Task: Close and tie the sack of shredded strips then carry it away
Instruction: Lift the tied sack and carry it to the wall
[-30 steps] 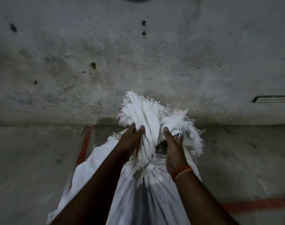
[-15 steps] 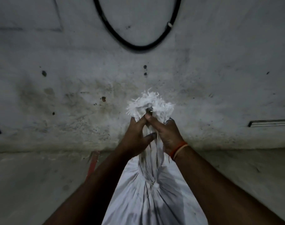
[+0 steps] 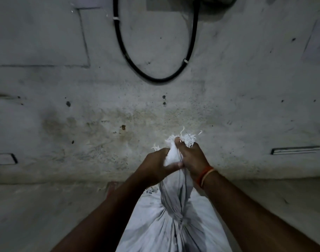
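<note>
A white woven sack [image 3: 166, 224] stands on the floor right below me, its top gathered into a twisted neck. My left hand [image 3: 155, 168] grips the neck from the left, thumb across it. My right hand [image 3: 192, 159], with an orange band at the wrist, is closed around the neck just above, and frayed white strands [image 3: 184, 138] stick out over its fingers. The sack's contents are hidden.
A stained concrete wall [image 3: 101, 115] rises close in front, with a black cable loop [image 3: 155, 77] fixed to it. A red strip [image 3: 111, 186] lies on the grey floor to the left of the sack. A dark slot [image 3: 294, 150] marks the wall at right.
The loose open mouth of the sack has been bunched into a tight twisted neck. Both hands have closed together on it, and the view has tilted upward along the wall.
</note>
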`<state>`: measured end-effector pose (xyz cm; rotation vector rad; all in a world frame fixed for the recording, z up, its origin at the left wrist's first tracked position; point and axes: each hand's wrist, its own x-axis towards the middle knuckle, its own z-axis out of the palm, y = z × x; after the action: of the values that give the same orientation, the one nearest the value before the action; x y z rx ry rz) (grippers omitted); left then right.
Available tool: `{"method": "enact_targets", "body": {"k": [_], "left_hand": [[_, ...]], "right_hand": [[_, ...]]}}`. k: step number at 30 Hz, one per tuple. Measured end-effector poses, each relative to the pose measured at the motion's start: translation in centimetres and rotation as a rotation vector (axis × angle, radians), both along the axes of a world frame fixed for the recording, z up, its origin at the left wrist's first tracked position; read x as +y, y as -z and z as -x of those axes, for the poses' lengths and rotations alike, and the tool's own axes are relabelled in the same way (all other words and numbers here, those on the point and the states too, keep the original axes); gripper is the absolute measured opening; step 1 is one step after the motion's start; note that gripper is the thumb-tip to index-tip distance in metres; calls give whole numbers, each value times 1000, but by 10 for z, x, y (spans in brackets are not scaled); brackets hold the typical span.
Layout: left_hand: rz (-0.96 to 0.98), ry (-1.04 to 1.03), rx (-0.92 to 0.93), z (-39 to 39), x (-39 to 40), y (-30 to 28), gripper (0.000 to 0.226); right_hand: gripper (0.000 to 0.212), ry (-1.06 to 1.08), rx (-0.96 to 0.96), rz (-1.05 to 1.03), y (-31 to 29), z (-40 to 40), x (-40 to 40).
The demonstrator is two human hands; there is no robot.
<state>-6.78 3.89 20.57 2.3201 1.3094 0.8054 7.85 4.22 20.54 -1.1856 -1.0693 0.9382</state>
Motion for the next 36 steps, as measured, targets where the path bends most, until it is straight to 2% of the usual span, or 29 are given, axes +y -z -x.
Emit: {"method": "enact_targets", "body": {"k": [3, 6, 8, 9, 11, 13, 14, 16, 18, 19, 22, 24, 25, 27, 30, 31, 34, 36], "left_hand": [[53, 17, -42, -5, 1, 3, 69], [248, -4, -183, -7, 1, 5, 64], [389, -102, -291, -5, 4, 8, 63], [455, -159, -350, -4, 5, 9, 63], [564, -247, -472, 2, 8, 12, 61], [643, -287, -583, 7, 14, 18, 54], [674, -294, -617, 8, 15, 19, 51], [711, -271, -618, 9, 17, 20, 47], [732, -221, -557, 7, 16, 18, 46], [754, -207, -514, 7, 16, 16, 48], [923, -156, -513, 11, 15, 16, 67], [1050, -98, -603, 15, 15, 20, 76], [1081, -73, -622, 17, 14, 22, 77], [1112, -59, -582, 19, 13, 22, 83], [934, -192, -340, 24, 17, 27, 117], [872, -234, -291, 25, 17, 28, 118], [758, -329, -162, 22, 16, 26, 92], [453, -407, -9, 24, 21, 33, 90]], "right_hand": [[31, -34, -92, -17, -3, -11, -4], [39, -69, -187, 0, -2, -27, -1], [36, -11, -356, -33, -1, -39, 0], [34, 65, -489, -80, -1, -47, 0], [50, 231, -757, -269, -2, -59, -7], [62, 274, -929, -498, -2, -63, -20], [65, 228, -996, -553, -2, -62, -27], [74, 16, -1090, -516, 6, -54, -35], [78, -248, -1063, -383, 19, -45, -35], [73, -328, -1009, -325, 25, -43, -32], [43, -456, -717, -135, 34, -39, -24], [17, -476, -540, -70, 36, -36, -21], [13, -442, -522, -60, 37, -35, -19], [20, -395, -497, -30, 40, -31, -19], [28, -366, -467, -11, 43, -22, -20], [28, -349, -475, -14, 44, -19, -20], [36, -271, -521, -5, 47, -10, -16], [39, -182, -553, 0, 49, -11, -10]]}}
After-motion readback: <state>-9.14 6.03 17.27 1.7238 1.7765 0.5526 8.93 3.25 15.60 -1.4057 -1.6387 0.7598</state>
